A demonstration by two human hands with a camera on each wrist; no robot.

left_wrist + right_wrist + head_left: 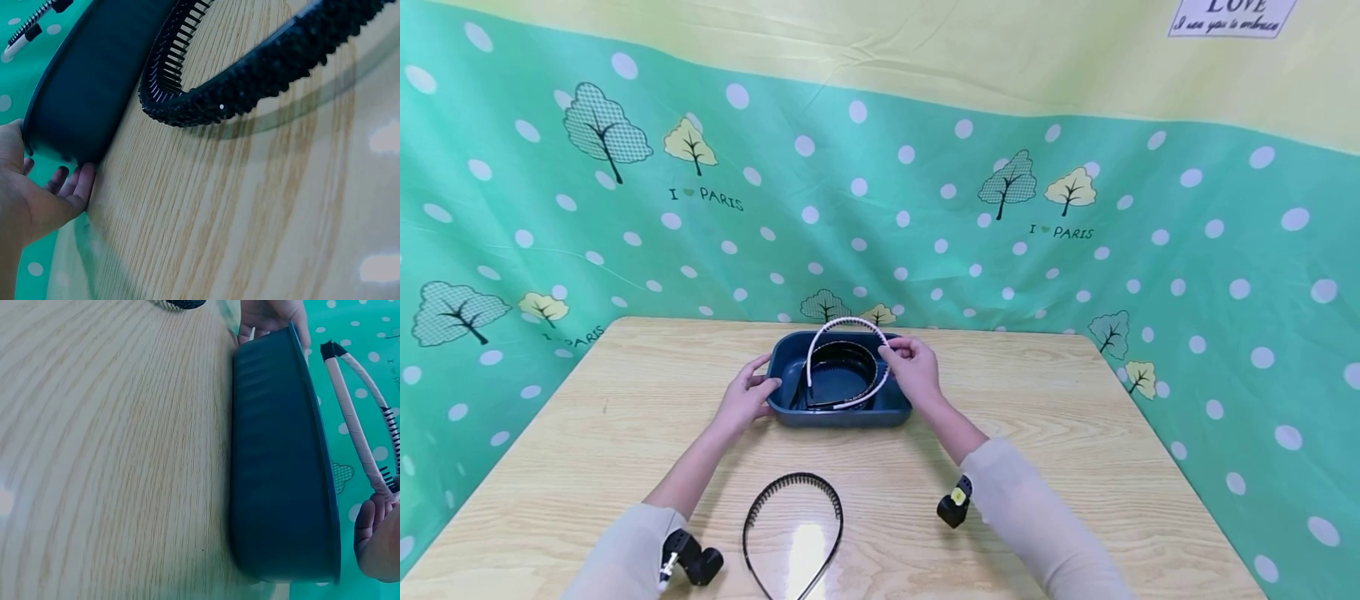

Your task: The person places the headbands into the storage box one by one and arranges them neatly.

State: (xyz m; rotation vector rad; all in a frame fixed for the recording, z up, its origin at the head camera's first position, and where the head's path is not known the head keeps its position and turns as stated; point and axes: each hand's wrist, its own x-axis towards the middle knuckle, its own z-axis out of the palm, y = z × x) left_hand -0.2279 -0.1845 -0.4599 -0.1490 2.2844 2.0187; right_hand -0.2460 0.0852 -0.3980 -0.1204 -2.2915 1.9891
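A white headband [810, 358] with inner teeth stands raised over a dark blue plastic basin [842, 419]; my right hand [916, 372] pinches it on its right side. In the right wrist view, the white headband [351, 415] shows black tips above the basin's rim. My left hand [745, 403] holds the basin's left end, thumb at the rim and fingers along the outer wall. Inside the basin lie glossy black headbands [871, 357], partly overlapped by the white one. Closer to me, a black toothed headband [840, 525] lies on the table, its outer side bumpy in the left wrist view.
The light wood table [1045, 500] carries the basin toward its far edge. Behind and beside it hangs a green dotted cloth [850, 208] with trees. A small black camera [953, 505] is worn on the right wrist, another [692, 557] on the left.
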